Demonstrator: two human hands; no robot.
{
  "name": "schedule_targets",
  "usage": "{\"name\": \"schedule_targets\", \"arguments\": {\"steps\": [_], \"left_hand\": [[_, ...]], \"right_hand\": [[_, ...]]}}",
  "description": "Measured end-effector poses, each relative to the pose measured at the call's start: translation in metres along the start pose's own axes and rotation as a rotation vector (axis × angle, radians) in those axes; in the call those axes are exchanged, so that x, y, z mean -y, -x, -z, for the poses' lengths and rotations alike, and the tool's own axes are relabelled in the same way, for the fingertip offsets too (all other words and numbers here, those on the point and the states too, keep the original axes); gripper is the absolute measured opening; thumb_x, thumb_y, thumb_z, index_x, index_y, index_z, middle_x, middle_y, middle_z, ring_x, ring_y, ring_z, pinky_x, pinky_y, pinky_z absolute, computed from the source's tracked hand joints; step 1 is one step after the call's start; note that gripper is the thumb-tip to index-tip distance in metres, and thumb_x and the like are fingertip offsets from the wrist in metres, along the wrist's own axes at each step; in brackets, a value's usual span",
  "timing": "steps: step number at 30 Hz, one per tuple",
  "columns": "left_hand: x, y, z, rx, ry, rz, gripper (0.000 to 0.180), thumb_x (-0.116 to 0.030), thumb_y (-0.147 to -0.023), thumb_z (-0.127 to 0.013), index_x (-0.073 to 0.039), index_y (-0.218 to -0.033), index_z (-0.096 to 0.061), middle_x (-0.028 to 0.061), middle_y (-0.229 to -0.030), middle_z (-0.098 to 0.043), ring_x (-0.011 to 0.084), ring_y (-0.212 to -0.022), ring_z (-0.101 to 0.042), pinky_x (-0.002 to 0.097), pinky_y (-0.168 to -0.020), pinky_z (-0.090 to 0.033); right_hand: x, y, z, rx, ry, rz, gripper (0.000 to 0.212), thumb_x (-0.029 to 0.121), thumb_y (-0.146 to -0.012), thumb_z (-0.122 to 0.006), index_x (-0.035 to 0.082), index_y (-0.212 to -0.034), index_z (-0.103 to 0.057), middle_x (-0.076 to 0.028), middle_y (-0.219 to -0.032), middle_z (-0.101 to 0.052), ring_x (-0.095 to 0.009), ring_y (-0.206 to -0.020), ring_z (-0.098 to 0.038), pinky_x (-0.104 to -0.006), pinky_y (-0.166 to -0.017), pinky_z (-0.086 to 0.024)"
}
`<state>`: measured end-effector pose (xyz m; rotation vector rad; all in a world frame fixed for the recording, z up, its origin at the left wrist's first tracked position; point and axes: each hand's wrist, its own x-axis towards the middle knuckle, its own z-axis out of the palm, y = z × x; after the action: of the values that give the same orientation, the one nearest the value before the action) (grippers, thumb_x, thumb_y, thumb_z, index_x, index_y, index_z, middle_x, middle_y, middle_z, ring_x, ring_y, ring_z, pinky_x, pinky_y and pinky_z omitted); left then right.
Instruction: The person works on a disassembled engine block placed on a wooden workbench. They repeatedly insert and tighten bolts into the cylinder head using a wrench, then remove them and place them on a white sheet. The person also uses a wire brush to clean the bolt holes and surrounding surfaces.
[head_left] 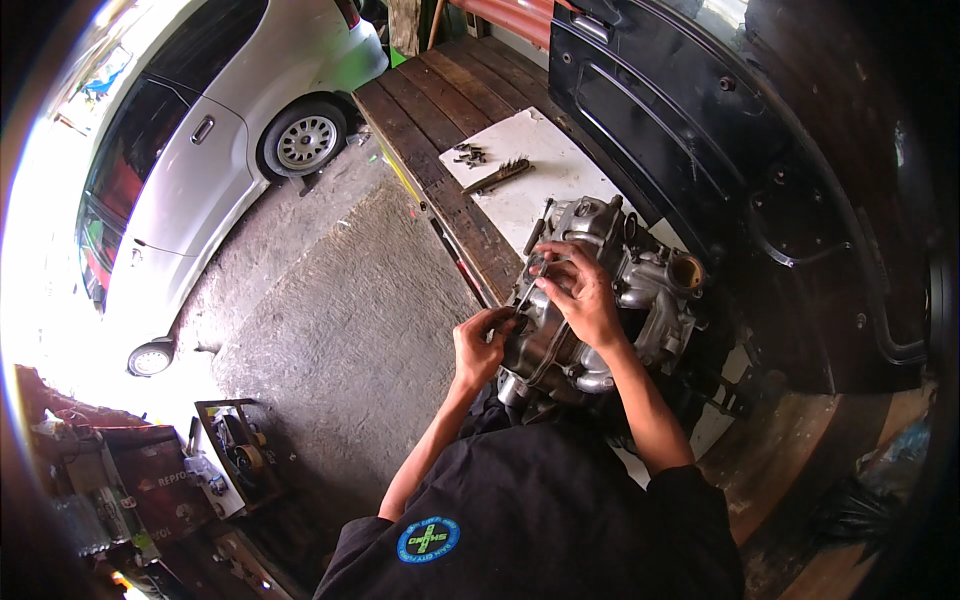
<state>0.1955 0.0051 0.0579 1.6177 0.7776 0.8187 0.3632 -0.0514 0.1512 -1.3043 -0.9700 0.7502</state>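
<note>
A grey metal engine (590, 222) with round ports and cast covers sits right in front of me, at the near end of the bench. My right hand (584, 298) is above its left side, thumb and fingers pinched on a thin silver metal rod (525, 293) that slants down toward the left. Lower down, my left hand (482, 343) rests at the engine's left edge with its fingers closed near the rod's lower end. What those fingers hold, if anything, is hidden. Past the engine, a brush (497, 177) and several small dark bolts (469, 154) lie on a white board (560, 165).
The wooden bench (425, 105) runs away from me under the board. A large black vehicle panel (690, 130) stands along its right side. Across the concrete floor (330, 270) is a silver-white car (210, 135). Boxes (165, 480) and a small open case (240, 450) are at lower left.
</note>
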Motion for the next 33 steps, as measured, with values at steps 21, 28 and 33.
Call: {"name": "schedule_targets", "arguments": {"steps": [21,28,33], "left_hand": [[0.02,-0.006,0.012,0.141,0.402,0.129,0.011,0.009,-0.081,-0.065,0.006,-0.091,-0.067,0.0123,-0.098,-0.072,0.0133,-0.09,-0.066,0.0273,-0.08,-0.053],[0.017,-0.006,0.013,0.141,0.199,0.076,0.012,0.007,-0.081,-0.062,0.005,-0.091,-0.069,0.0115,-0.096,-0.073,0.0135,-0.09,-0.066,0.0282,-0.081,-0.052],[0.012,-0.006,0.01,0.109,0.213,0.039,0.007,0.006,-0.081,-0.064,0.005,-0.085,-0.07,0.01,-0.09,-0.072,0.0136,-0.088,-0.066,0.0279,-0.08,-0.051]], "right_hand": [[0.029,0.044,-0.019,0.499,0.463,0.324,0.017,0.002,-0.074,-0.075,0.005,-0.089,-0.067,-0.005,-0.092,-0.067,-0.023,-0.091,-0.064,-0.0343,-0.083,-0.052],[0.019,0.047,-0.023,0.621,0.49,0.359,0.017,0.007,-0.077,-0.073,0.005,-0.093,-0.066,-0.005,-0.096,-0.066,-0.023,-0.094,-0.062,-0.0359,-0.086,-0.05],[0.021,0.042,-0.019,0.587,0.449,0.285,0.017,0.008,-0.077,-0.074,0.004,-0.092,-0.066,-0.006,-0.095,-0.066,-0.024,-0.094,-0.063,-0.0357,-0.085,-0.05]]}}
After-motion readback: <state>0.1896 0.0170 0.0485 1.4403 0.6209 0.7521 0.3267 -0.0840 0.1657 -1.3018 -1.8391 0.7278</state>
